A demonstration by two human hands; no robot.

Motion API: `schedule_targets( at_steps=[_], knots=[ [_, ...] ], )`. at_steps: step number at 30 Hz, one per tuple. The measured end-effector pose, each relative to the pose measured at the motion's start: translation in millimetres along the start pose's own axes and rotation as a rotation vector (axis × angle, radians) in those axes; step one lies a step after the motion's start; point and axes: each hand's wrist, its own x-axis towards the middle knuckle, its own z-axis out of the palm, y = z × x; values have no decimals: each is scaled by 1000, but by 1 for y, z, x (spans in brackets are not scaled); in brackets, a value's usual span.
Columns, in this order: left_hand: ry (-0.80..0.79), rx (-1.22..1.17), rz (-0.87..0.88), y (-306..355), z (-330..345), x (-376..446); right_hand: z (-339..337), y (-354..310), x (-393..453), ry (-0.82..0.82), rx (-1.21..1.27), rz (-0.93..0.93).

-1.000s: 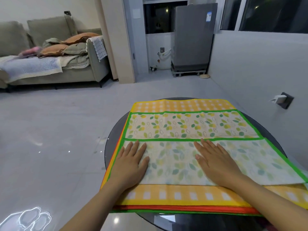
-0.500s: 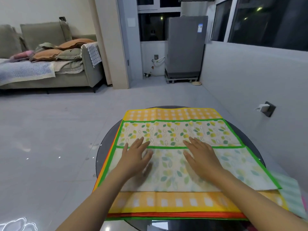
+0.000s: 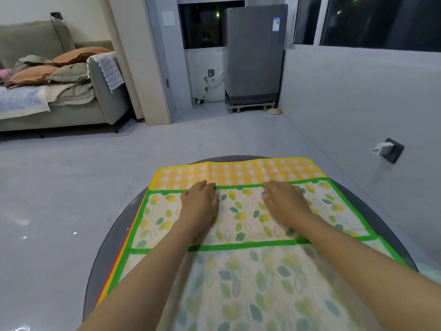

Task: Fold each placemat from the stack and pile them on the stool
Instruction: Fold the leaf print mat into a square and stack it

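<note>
A leaf-print placemat (image 3: pixel 241 218) with a green border lies on top of the stack. Its near part (image 3: pixel 250 287) is folded over and shows the paler back. Under it lies a yellow checked placemat (image 3: pixel 238 173), and orange and red edges (image 3: pixel 119 266) of lower mats show at the left. The stack rests on a round dark glass table (image 3: pixel 105 259). Both arms reach across the mat. My left hand (image 3: pixel 200 199) and my right hand (image 3: pixel 284 199) sit at the far green border, fingers curled down over that edge, fingertips hidden.
A grey sofa (image 3: pixel 71 111) piled with cushions and blankets stands at the far left. A grey fridge (image 3: pixel 254 56) stands at the back. A wall socket with a plug (image 3: pixel 386 149) is on the right wall. Grey floor surrounds the table.
Both hands have slid forward from the folded near part to the mat's far green border, and their fingers have curled there. The view has tilted and moved closer.
</note>
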Motion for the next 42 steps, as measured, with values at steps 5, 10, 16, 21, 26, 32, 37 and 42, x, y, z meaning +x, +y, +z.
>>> schedule_targets(
  at_steps=[5,10,16,21,26,32,37,42],
  knots=[
    [66,30,3,-9,17,17,16,10,25,40,46,61],
    [131,11,-14,-7,17,17,16,8,25,122,25,88],
    [171,-96,8,1,-7,-4,-3,9,5,160,157,123],
    [221,-152,88,15,-55,-31,-45,2,-25,274,243,73],
    [250,-173,185,27,-105,-72,-102,-10,-75,304,309,-40],
    [65,-59,215,38,-139,-146,-138,-21,-151,174,191,-124],
    [-57,-56,238,34,-132,-199,-131,-17,-203,22,202,-188],
    [-200,-64,293,27,-109,-228,-106,-6,-230,-172,201,-242]
  ],
)
